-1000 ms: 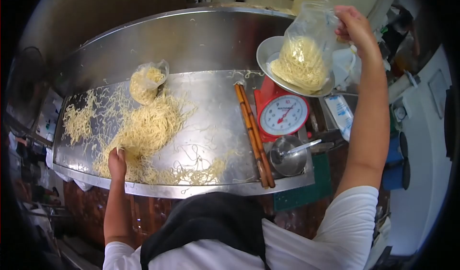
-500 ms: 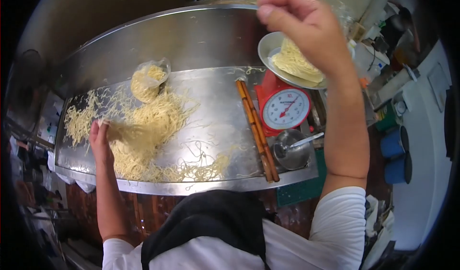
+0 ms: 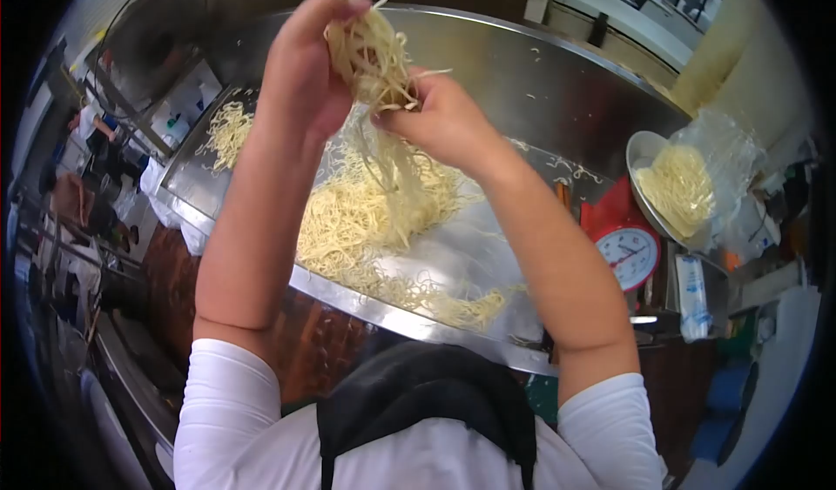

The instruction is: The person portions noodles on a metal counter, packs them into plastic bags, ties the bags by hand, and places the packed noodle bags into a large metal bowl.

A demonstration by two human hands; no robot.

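Note:
Both hands are raised over a metal worktop, with a bunch of pale yellow noodles between them. My left hand is closed around the upper part of the bunch. Lower down, my right hand grips the same strands from the right side. Loose ends hang below toward a large noodle pile on the worktop. My forearms hide parts of the pile and the table.
At the right stands a red dial scale whose metal pan bears noodles in a clear plastic bag. A smaller noodle heap lies at the worktop's far left. The raised back wall borders the worktop. A fan stands beyond.
My left hand has lifted noodles up from the pile. My right hand has come from above the scale to the noodles. The view has turned, shifting the scale rightward.

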